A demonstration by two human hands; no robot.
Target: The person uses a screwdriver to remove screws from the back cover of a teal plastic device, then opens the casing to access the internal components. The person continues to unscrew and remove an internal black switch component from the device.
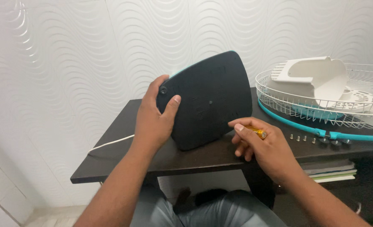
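1. Currently the left hand (153,122) grips the dark rounded plastic base panel (207,101), tilted upright on the dark wooden table (123,155).
2. Right hand (262,149) is closed around a yellow-handled screwdriver (257,132) (tip hidden); likely unscrewing, so next the tip needs seating.

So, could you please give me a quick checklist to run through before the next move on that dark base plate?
1. Left hand grips the dark base plate, tilted up on its edge: ok.
2. Right hand holds the yellow-handled screwdriver: ok.
3. Screwdriver tip seated: cannot tell, hidden.
4. Loose screws lined up on the table: ok.
5. White fan guard apart from the plate: ok.
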